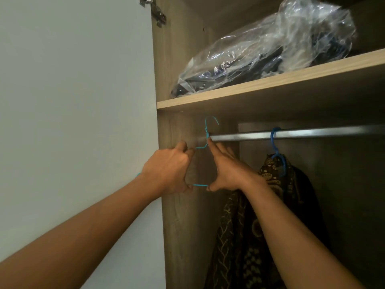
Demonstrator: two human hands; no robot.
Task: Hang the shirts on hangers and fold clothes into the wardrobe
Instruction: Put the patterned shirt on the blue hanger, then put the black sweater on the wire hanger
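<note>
One patterned shirt [270, 205] already hangs right of the hands, while the left hand [168, 170] grips a still-bare wire hanger [200, 185], the right hand [227, 170] seemingly bracing it with straight fingers.

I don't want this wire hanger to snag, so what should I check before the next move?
1. Left hand grips the wire hanger: ok.
2. Right hand steadies it, straight fingers along the neck, thumb at the bottom wire: ok.
3. Hook clear of the rail: ok, it shows above the rail's left end.
4. Hanger empty: ok, no cloth on it.
5. Bare rail between it and the blue hanger carrying the patterned shirt: ok.
6. Hanger's left tip clear of the wardrobe side: cannot tell, the left hand and wrist hide most of it.
</note>
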